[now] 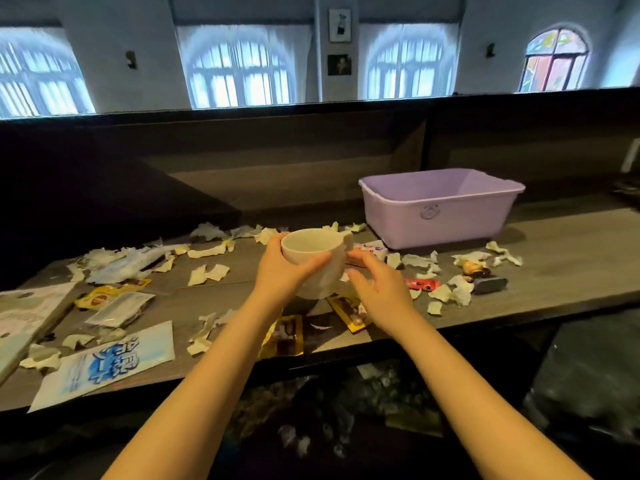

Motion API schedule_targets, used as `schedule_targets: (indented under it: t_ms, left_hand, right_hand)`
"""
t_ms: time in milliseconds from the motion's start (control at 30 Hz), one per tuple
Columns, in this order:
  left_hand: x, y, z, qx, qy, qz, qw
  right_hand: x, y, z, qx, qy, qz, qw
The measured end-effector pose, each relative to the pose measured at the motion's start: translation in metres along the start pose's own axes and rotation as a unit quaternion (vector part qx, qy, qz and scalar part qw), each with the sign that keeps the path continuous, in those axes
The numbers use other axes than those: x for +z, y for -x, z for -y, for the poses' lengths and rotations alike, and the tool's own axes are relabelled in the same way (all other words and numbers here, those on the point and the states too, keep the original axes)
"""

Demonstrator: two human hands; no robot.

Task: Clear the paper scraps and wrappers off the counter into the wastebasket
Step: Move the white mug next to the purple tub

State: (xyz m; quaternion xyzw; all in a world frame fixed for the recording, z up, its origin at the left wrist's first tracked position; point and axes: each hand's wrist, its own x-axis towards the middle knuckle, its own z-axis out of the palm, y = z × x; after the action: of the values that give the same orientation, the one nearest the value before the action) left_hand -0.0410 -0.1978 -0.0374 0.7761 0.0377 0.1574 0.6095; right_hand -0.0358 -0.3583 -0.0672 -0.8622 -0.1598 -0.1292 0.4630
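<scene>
Counter (554,244) holds a white packet (104,362) bearing blurred blue characters.

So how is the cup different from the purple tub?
The cup is cream and round; the tub is purple and boxy. The cup looks much smaller than the tub. The left hand holds the cup up, tilted; the tub sits flat on the counter. Both are open-topped and look empty.
</scene>
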Motion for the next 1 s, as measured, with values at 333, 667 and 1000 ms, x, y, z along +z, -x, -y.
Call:
schedule_targets:
  t_ms: [333,667,1000]
  left_hand:
    - [0.066,-0.006,-0.007,0.009,0.008,0.001,1.000]
    - [0.090,-0.017,-0.008,0.031,0.009,0.008,0.999]
    - [0.087,-0.024,-0.008,0.049,0.046,-0.009,0.998]
  right_hand:
    - [-0.103,-0.009,-0.102,0.154,0.282,-0.144,0.936]
    - [-0.104,-0.044,-0.123,0.221,0.184,-0.029,0.957]
    - [-0.048,-0.066,-0.099,0.157,0.096,0.009,0.983]
